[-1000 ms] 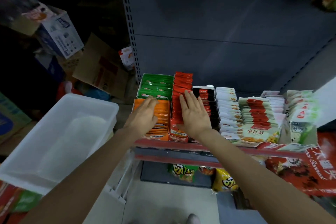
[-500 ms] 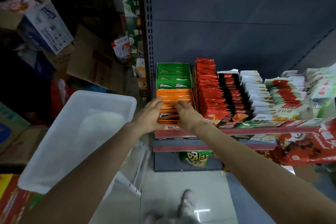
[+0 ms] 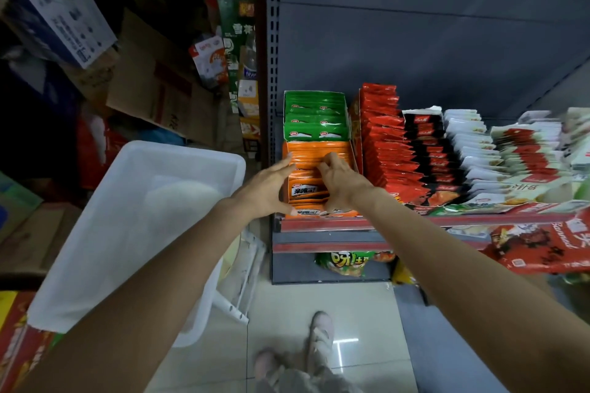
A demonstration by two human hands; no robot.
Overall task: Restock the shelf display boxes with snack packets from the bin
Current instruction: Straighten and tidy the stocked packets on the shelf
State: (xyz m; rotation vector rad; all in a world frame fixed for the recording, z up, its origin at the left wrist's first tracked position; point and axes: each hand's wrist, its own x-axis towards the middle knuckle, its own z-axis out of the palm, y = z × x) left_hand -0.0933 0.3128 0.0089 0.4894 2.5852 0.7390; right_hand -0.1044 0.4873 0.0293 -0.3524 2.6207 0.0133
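1. Head view, far left: cardboard cartons (image 3: 159,96) lie stacked and tipped against one another beside the shelving.
2. Next comes a white plastic bin (image 3: 134,226), tilted, its inside showing nothing but pale plastic.
3. At the left end of the shelf (image 3: 325,223) sits an orange display box (image 3: 314,150) packed with orange snack packets (image 3: 306,191) standing in a row.
4. The left hand (image 3: 266,190) lies against the left side of that row, fingers straight and spread, thumb at the front packets, gripping nothing.
5. The right hand (image 3: 340,182) rests on top of the same row, fingers curled down onto the packet tops; whether it pinches one, I cannot tell.
6. Directly behind the orange box stands a green display box (image 3: 314,116) full of green packets.
7. To the right, touching side by side: a row of red packets (image 3: 388,143), then black-and-red packets (image 3: 429,153), then white packets (image 3: 472,150), then white-and-red ones (image 3: 523,150) at the edge.
8. Below the shelf a green snack bag (image 3: 346,265) lies on the lower level.
9. A large red bag (image 3: 542,249) hangs over the shelf front at far right.
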